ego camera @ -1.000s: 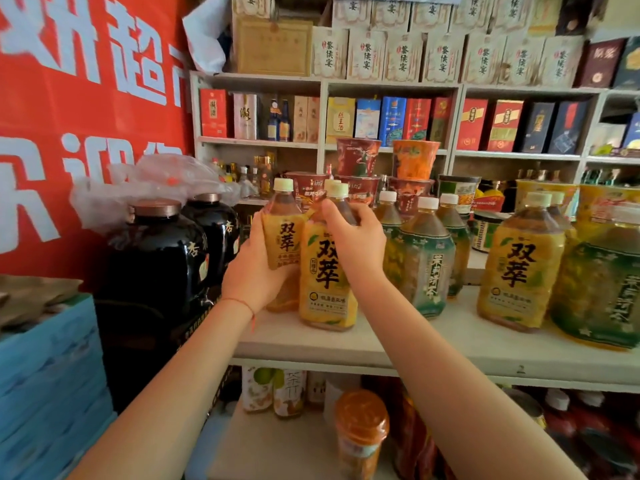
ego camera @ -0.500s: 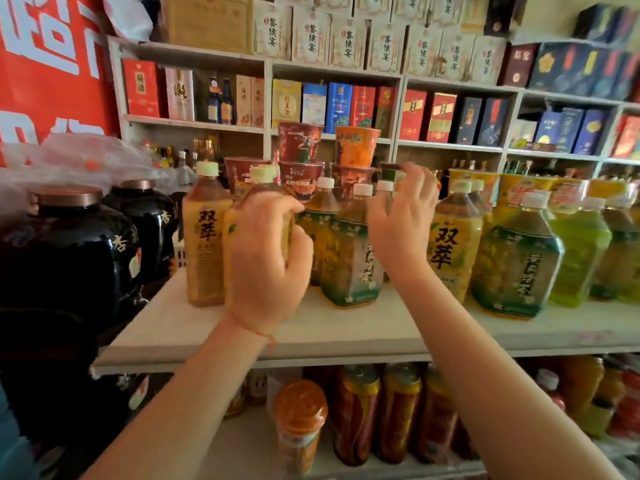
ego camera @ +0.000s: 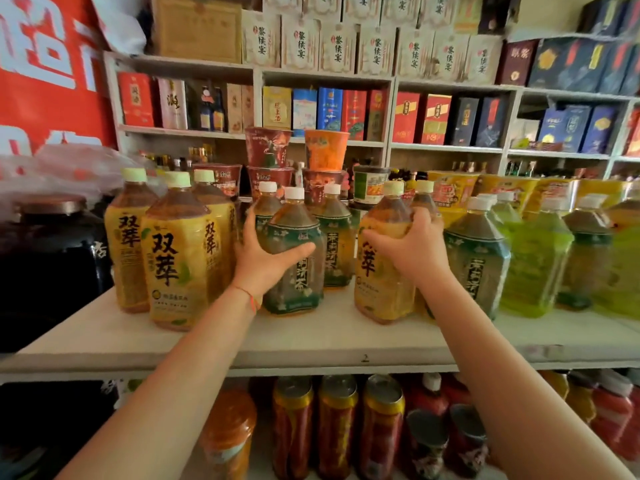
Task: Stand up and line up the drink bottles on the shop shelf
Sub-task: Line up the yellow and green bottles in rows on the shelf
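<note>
Tea bottles stand upright on the white shelf [ego camera: 329,341]. At the left, three yellow-labelled bottles [ego camera: 176,251] are grouped close together. My left hand [ego camera: 266,254] wraps around the front green-labelled bottle [ego camera: 294,271] in the middle, with two more green-labelled bottles behind it. My right hand [ego camera: 412,247] grips the shoulder of a yellow-labelled bottle [ego camera: 381,271] just to the right. Beyond it stand another green-labelled bottle [ego camera: 481,258] and bright green bottles [ego camera: 533,265].
Stacked noodle cups [ego camera: 298,157] stand behind the bottles. Dark jars [ego camera: 52,251] sit left of the shelf under a red banner. Boxed liquor fills the back wall shelves [ego camera: 450,116]. Cans and red bottles [ego camera: 346,427] fill the shelf below.
My left hand left the yellow-labelled bottle at the left and took the front green-labelled bottle. My right hand moved right and closed on a yellow-labelled bottle. The view shifted right.
</note>
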A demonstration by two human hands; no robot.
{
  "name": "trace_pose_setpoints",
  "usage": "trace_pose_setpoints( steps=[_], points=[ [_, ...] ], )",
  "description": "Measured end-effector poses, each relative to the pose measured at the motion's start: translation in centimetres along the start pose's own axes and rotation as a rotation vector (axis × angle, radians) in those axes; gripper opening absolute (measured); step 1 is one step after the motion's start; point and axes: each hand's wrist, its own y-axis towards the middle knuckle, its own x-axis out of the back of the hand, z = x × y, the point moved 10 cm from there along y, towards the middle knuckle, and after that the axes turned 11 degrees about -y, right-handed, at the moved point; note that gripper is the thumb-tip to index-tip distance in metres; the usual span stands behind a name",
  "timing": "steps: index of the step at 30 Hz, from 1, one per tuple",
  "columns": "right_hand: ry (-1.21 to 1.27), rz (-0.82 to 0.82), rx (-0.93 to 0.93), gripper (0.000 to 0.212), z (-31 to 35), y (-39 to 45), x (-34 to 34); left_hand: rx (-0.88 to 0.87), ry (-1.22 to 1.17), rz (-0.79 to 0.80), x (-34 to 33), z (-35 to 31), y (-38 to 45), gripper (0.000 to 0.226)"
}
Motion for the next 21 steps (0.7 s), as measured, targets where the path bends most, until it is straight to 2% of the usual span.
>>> trace_pose_setpoints(
  steps=[1, 3, 6, 9, 14, 17, 19, 21],
  points=[
    [0.047, 0.039, 0.03, 0.08, 0.1, -0.1, -0.4, 0.014, 0.017, 0.008, -0.5, 0.2, -0.1, 0.145],
    [0.162, 0.132, 0.062, 0.09, 0.0, -0.7, -1.6, 0.037, 0.076, -0.002, -1.1, -0.1, -0.7, 0.13],
    [0.245, 0.18, 0.05, 0.098, -1.1, -1.0, -2.6, 0.018, 0.079, -0.021, -1.3, -0.1, -0.7, 0.115],
    [0.305, 0.267, 0.071, 0.082, -1.2, -1.0, -2.8, 0.023, 0.102, -0.041, -1.5, 0.2, -0.5, 0.122],
    [0.519, 0.468, 0.208, 0.063, 1.0, -3.1, -3.5, -0.005, 0.204, -0.113, -2.3, 0.0, -1.3, 0.117],
    [0.604, 0.531, 0.288, 0.062, 2.6, -4.7, -4.3, 0.043, 0.147, -0.093, -2.5, 0.5, -0.8, 0.112],
    [0.624, 0.523, 0.303, 0.072, 3.4, -5.5, -5.1, 0.07, 0.042, -0.051, -2.1, 0.3, -1.0, 0.097],
    [0.627, 0.492, 0.291, 0.075, 4.1, -5.9, -5.7, 0.023, 0.0, 0.065, -2.5, -1.4, -3.0, 0.059]
  ],
)
